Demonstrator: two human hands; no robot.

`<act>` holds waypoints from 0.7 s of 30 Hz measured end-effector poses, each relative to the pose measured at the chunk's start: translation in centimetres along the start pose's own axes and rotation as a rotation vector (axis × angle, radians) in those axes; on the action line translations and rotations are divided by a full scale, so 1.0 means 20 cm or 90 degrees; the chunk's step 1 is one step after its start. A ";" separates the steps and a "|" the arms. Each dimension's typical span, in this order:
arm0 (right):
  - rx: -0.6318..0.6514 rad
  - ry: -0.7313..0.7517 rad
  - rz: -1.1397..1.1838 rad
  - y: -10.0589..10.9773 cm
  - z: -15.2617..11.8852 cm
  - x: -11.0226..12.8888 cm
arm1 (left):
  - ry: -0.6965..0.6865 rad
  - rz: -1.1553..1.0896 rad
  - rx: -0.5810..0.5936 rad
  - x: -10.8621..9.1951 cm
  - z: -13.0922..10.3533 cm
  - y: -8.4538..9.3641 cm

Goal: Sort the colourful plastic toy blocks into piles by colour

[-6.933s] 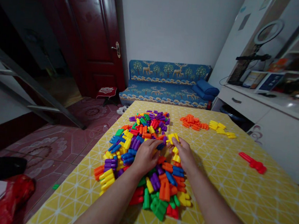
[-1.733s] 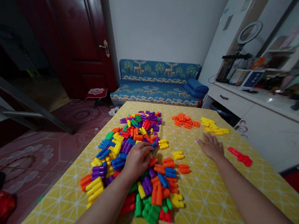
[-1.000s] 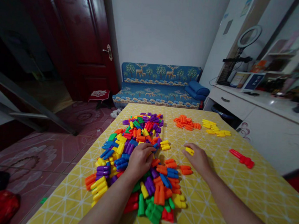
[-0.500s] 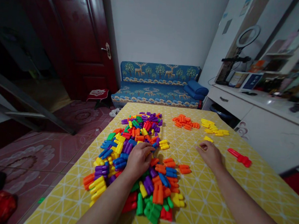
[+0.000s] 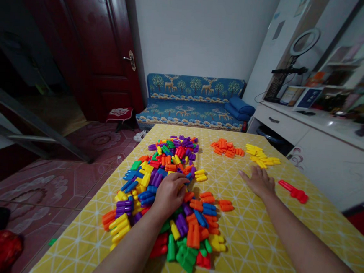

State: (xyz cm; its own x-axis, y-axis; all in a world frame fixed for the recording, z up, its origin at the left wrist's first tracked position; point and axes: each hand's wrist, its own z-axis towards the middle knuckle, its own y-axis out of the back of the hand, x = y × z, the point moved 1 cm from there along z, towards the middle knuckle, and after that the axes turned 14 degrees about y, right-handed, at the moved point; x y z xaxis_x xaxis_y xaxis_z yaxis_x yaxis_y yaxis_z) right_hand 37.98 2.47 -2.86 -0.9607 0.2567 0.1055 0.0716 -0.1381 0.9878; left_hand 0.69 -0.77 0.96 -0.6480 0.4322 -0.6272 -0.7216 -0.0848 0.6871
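Note:
My left hand (image 5: 170,193) rests on the large mixed pile of plastic pieces (image 5: 153,178), its fingers bent down among them; whether they grip one is hidden. Over the yellow cloth, my right hand (image 5: 258,180) has its fingers spread and holds nothing. Just beyond its fingertips lies a group of yellow pieces (image 5: 260,155). A group of orange pieces (image 5: 226,147) sits to the left of those. Red pieces (image 5: 293,191) lie to the right of my right hand. One yellow piece (image 5: 200,175) is at the pile's right edge.
The table (image 5: 242,250) has a yellow patterned cloth. Beyond its far edge stands a blue sofa (image 5: 190,112). A white cabinet (image 5: 334,157) is on the right, and a red stool (image 5: 120,115) stands near the door (image 5: 98,41).
My right hand has opened and let go of a yellow piece, which now lies against the yellow group. My left hand has stayed in almost the same place on the pile.

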 end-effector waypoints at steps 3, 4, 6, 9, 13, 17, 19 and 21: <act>-0.061 0.009 0.023 0.01 -0.02 0.01 | 0.000 0.001 -0.002 0.00 0.00 -0.01; -0.092 0.033 0.059 0.01 -0.02 0.03 | 0.001 0.000 -0.004 0.01 0.00 -0.01; -0.133 0.112 0.173 0.02 -0.04 0.10 | 0.000 -0.002 -0.007 0.00 0.00 -0.01; -0.122 0.256 0.357 0.03 -0.08 0.30 | 0.000 0.002 -0.007 0.00 0.00 0.00; -0.095 0.489 0.423 0.08 -0.17 0.62 | 0.003 0.004 -0.002 -0.01 0.00 0.01; -0.042 0.546 0.349 0.10 -0.22 0.77 | 0.004 -0.003 -0.002 -0.02 0.00 0.01; -0.053 0.509 0.325 0.08 -0.22 0.76 | 0.009 -0.002 0.000 -0.01 -0.01 0.01; -0.104 0.431 0.328 0.07 -0.21 0.70 | 0.015 -0.001 0.004 -0.01 -0.01 0.01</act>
State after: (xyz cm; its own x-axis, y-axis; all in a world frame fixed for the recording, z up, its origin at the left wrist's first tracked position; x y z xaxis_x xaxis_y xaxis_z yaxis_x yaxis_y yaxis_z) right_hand 23.56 1.86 -0.51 -0.7757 -0.4933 0.3935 0.5524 -0.2295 0.8013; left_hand 0.59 -0.98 1.24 -0.6525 0.4111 -0.6366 -0.7211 -0.0787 0.6883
